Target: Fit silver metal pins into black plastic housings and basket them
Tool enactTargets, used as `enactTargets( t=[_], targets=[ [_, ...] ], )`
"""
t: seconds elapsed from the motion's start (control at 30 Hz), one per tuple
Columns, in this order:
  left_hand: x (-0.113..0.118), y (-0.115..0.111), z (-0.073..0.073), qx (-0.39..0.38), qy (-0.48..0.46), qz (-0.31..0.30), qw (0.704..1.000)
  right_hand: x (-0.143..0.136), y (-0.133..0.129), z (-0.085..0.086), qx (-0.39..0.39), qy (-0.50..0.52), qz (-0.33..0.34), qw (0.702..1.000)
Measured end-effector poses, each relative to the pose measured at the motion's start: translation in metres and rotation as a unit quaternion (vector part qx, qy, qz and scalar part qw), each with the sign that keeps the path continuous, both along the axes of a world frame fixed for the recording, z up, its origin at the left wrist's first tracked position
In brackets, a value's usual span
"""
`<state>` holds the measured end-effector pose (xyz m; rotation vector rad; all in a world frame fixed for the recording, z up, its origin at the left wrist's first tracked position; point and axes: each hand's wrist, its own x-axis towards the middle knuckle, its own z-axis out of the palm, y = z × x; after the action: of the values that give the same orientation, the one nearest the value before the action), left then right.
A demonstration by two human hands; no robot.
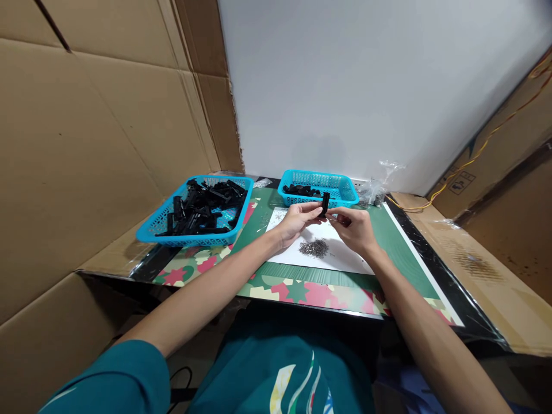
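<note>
1. Head view, centre: the left hand grips a small black part between thumb and fingers, holding it upright above a white sheet. The right hand has its thumb and fingers curled beside the part's lower end; whether they pinch something tiny cannot be told.

2. Head view, around the hands: below them a pile of small metal pieces lies on the sheet, which rests on a green mat with a camouflage-patterned border. To the left, a large blue basket is heaped with black parts. Behind the hands, a smaller blue basket holds black pieces toward its left end — the hands and held part hide some of its front. A clear plastic bag sits just right of it.

3. Head view, edges and markings: brown cardboard walls off the left. At right, a yellow cord runs down a carton printed with a handling symbol — its details too small to read. The teal shirt bears a multicoloured curved graphic.
</note>
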<state>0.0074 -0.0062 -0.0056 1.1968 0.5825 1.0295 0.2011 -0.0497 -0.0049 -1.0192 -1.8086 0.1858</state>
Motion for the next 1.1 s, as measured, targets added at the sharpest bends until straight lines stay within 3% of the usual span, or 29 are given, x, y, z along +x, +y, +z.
enactTargets(
  t=[0.27,0.67,0.9,1.1],
  targets=[
    [-0.0011,0.0024,-0.0020,0.014,0.006,0.011,1.000,0.0002,0.0009,0.0019,-0.008,0.025,0.021,0.999],
    [-0.0010,0.0035,-0.0019,0.022,0.001,0.000,1.000,0.0024,0.0004,0.0061,-0.126,0.094,0.063,0.986],
    [-0.0003,0.0009,-0.0001,0.008,-0.002,-0.013,1.000,0.0019,0.0024,0.0058,-0.110,0.110,0.061,0.986],
    [-0.0008,-0.0018,0.0052,-0.047,-0.006,-0.025,0.999,0.0015,0.0020,0.0064,-0.089,0.072,0.051,0.992]
  ],
)
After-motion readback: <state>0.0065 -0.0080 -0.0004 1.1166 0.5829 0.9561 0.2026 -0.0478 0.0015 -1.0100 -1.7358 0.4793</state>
